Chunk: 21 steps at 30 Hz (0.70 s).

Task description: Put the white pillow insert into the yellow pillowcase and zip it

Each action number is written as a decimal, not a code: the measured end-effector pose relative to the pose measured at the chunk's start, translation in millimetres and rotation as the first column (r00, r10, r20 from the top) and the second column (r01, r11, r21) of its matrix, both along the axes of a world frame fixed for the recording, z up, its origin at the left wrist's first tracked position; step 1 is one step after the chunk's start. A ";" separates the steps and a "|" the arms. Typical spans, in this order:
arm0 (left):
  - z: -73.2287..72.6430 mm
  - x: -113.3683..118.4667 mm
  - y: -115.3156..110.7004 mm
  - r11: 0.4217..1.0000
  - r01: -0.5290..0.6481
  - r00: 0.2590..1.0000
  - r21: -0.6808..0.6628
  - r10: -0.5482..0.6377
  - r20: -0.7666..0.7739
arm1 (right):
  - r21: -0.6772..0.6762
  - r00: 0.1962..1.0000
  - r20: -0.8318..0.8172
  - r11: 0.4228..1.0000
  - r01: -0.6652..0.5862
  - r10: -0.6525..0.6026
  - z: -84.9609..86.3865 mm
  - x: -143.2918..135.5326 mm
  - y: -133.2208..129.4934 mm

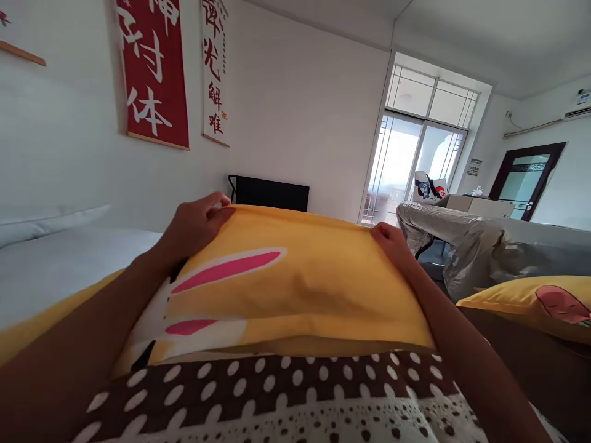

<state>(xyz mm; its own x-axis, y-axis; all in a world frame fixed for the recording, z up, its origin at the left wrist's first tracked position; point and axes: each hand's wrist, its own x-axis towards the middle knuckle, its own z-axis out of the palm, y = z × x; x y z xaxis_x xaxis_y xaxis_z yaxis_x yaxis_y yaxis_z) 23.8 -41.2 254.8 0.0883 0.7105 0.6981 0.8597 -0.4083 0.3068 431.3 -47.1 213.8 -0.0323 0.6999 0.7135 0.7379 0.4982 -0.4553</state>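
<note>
Beyond the right hand (390, 238), plastic-wrapped furniture (462, 226). Below the grip, brown-and-white spotted cloth (277, 400). Between left hand (201, 221) and right, yellow pillowcase (332, 271), pinched by both at far corners, held spread. Right of grip, yellow pillow (503, 292). Near left hand, pink-and-white print (231, 271).

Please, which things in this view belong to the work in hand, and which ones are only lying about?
In the work:
yellow cloth, stretched between both hands
left grip, on its far left corner
right grip, near its far right corner

Apparently just lying about:
yellow pillow, at the right
plastic sheeting, behind that pillow
pale box, farther back
</note>
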 end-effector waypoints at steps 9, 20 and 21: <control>-48.1 -17.1 -15.2 0.979 -0.011 0.813 -0.206 -0.112 -0.572 | 0.043 0.593 0.761 0.932 0.359 -0.264 -27.1 -4.9 -28.9; -145.3 -29.2 0.4 0.902 0.099 0.905 -0.420 -0.257 -0.340 | -0.109 0.529 0.845 0.945 0.308 -0.074 -93.1 -13.8 -14.1; -151.0 -29.0 -1.5 0.889 0.096 0.913 -0.448 -0.258 -0.316 | -0.106 0.544 0.835 0.945 0.309 -0.084 -93.4 -13.2 -15.3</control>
